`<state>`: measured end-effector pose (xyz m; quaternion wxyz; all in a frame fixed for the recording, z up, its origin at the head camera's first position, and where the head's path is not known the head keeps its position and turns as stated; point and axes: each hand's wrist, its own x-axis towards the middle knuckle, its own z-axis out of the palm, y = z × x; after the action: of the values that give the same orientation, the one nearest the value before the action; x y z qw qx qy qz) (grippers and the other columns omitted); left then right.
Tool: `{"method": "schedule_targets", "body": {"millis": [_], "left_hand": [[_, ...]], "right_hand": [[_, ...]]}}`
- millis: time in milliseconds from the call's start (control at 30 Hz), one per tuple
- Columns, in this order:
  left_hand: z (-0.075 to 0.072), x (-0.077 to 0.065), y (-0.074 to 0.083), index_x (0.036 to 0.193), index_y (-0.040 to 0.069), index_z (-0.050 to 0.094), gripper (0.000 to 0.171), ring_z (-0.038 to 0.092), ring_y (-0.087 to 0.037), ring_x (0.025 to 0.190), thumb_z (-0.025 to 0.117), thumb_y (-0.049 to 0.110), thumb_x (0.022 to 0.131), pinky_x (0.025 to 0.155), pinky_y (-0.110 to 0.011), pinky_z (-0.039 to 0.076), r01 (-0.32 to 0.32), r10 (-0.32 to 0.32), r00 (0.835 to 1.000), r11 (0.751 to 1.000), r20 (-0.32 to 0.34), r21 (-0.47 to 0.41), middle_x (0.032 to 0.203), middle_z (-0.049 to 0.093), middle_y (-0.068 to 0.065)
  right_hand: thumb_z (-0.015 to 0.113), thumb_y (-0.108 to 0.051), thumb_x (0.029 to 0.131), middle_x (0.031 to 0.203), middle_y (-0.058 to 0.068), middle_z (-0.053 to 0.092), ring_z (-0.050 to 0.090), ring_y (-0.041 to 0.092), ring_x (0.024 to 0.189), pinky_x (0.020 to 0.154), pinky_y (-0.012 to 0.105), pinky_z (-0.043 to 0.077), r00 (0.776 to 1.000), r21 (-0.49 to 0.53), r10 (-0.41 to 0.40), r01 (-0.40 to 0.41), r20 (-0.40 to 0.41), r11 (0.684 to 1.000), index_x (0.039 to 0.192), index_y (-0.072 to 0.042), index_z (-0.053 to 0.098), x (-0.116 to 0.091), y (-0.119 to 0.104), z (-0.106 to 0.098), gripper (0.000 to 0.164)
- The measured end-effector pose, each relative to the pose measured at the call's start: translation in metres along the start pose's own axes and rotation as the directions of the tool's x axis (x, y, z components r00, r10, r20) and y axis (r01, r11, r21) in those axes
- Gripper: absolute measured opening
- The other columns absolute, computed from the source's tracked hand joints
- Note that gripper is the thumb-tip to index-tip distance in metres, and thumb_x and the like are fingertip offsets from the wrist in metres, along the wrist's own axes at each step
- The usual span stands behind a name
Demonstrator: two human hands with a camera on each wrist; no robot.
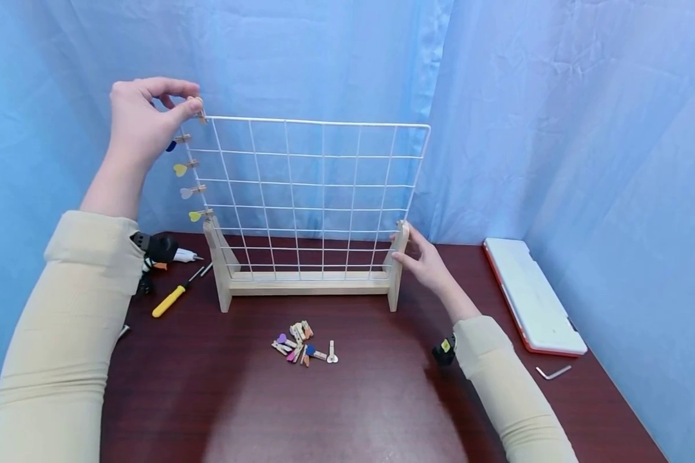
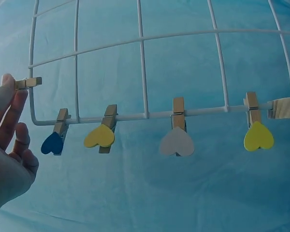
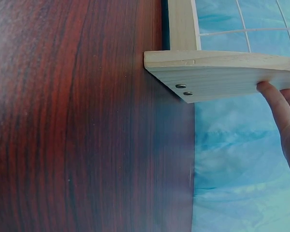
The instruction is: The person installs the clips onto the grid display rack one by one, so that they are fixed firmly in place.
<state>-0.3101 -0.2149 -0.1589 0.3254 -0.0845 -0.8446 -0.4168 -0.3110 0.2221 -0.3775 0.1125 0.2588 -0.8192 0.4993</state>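
At the top left corner of a white wire grid (image 1: 323, 155), my left hand (image 1: 141, 119) pinches a small wooden clothespin (image 2: 31, 83) between thumb and fingers; its jaws overlap the wire. Down the grid's left side sit several more clothespins bearing hearts: a blue heart (image 2: 52, 143), two yellow ones and a pale grey heart (image 2: 177, 141). The grid stands in a wooden stand (image 1: 309, 287). My right hand (image 1: 425, 263) holds the stand's right upright (image 3: 222, 77), with the thumb on the near side and other fingers partly hidden behind it.
A loose pile of heart clothespins (image 1: 298, 344) lies on the dark red table (image 1: 347, 405) before the stand. At left are a yellow-handled screwdriver (image 1: 169, 301) and a black-and-white tool (image 1: 165, 249). At right lie a white-and-red case (image 1: 533, 296) and a hex key (image 1: 553, 372).
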Motion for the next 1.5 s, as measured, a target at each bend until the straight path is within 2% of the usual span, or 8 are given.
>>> {"method": "schedule_targets", "body": {"millis": [133,300,500,633,867,1100,1267,1500], "left_hand": [[-0.001,-0.007,0.008,0.109,0.026,0.065,0.036,0.035,0.004,0.079,0.063,0.043,0.078,0.077,-0.019,0.028,-0.083,0.088,0.993,0.994,-0.083,0.067,0.104,0.062,0.008],[0.009,-0.031,0.020,0.103,0.018,0.069,0.032,0.038,0.003,0.072,0.068,0.036,0.076,0.071,-0.017,0.027,-0.264,0.278,0.949,0.959,-0.151,0.103,0.099,0.065,-0.002],[0.039,-0.078,0.010,0.101,0.013,0.069,0.030,0.047,-0.012,0.076,0.072,0.023,0.074,0.062,-0.021,0.030,-0.395,0.394,0.919,0.916,0.023,0.066,0.094,0.066,-0.004],[0.062,-0.110,-0.013,0.104,0.014,0.067,0.033,0.049,-0.016,0.082,0.073,0.024,0.073,0.066,-0.028,0.035,-0.381,0.361,0.905,0.923,0.226,0.051,0.099,0.065,-0.002],[0.102,-0.171,-0.070,0.101,0.014,0.067,0.036,0.053,-0.019,0.091,0.075,0.028,0.069,0.083,-0.037,0.040,-0.310,0.271,0.827,0.951,0.493,-0.004,0.095,0.065,0.000],[0.132,-0.218,-0.113,0.090,0.014,0.070,0.023,0.057,-0.014,0.086,0.075,0.023,0.070,0.077,-0.034,0.044,-0.262,0.209,0.749,0.965,0.628,-0.009,0.086,0.067,0.006],[0.143,-0.233,-0.123,0.084,0.016,0.071,0.017,0.056,-0.013,0.081,0.073,0.027,0.071,0.074,-0.031,0.041,-0.260,0.200,0.678,0.965,0.708,-0.023,0.081,0.066,0.007],[0.150,-0.243,-0.124,0.073,0.021,0.068,0.009,0.052,-0.013,0.078,0.073,0.027,0.071,0.071,-0.028,0.039,-0.263,0.199,0.653,0.964,0.731,-0.028,0.077,0.061,0.010]], "right_hand": [[0.060,-0.005,0.083,0.115,0.013,0.055,0.054,0.029,0.103,0.076,0.021,0.047,1.000,-0.003,0.006,-0.006,0.001,1.000,0.137,-0.017,0.034,0.000,0.001,0.000,0.061],[0.060,-0.005,0.083,0.116,0.012,0.055,0.054,0.028,0.104,0.079,0.034,0.048,1.000,-0.004,0.009,-0.009,0.002,1.000,0.137,-0.019,0.034,0.000,0.002,-0.001,0.061],[0.059,-0.002,0.083,0.117,0.015,0.054,0.052,0.031,0.106,0.084,0.048,0.043,1.000,0.015,0.006,-0.006,0.005,1.000,0.138,-0.018,0.032,0.001,0.002,-0.001,0.063],[0.059,-0.002,0.083,0.117,0.015,0.054,0.053,0.031,0.105,0.084,0.045,0.044,1.000,0.015,0.002,-0.002,0.004,1.000,0.137,-0.017,0.033,0.002,0.002,0.001,0.062],[0.060,-0.004,0.083,0.116,0.013,0.055,0.054,0.029,0.103,0.083,0.039,0.046,1.000,0.013,-0.003,0.003,0.007,1.000,0.137,-0.017,0.034,0.002,0.001,0.004,0.061],[0.060,-0.005,0.084,0.117,0.014,0.054,0.053,0.030,0.105,0.084,0.044,0.045,1.000,0.027,0.011,-0.011,0.004,1.000,0.137,-0.019,0.033,0.000,0.002,-0.001,0.061],[0.060,-0.008,0.084,0.117,0.007,0.055,0.054,0.023,0.105,0.084,0.031,0.046,1.000,0.012,0.020,-0.020,0.001,1.000,0.137,-0.025,0.033,-0.001,0.012,-0.003,0.062],[0.059,-0.004,0.084,0.117,0.014,0.054,0.054,0.029,0.104,0.085,0.041,0.045,1.000,0.032,0.012,-0.012,0.001,0.999,0.137,-0.018,0.033,-0.002,0.003,-0.002,0.061]]}}
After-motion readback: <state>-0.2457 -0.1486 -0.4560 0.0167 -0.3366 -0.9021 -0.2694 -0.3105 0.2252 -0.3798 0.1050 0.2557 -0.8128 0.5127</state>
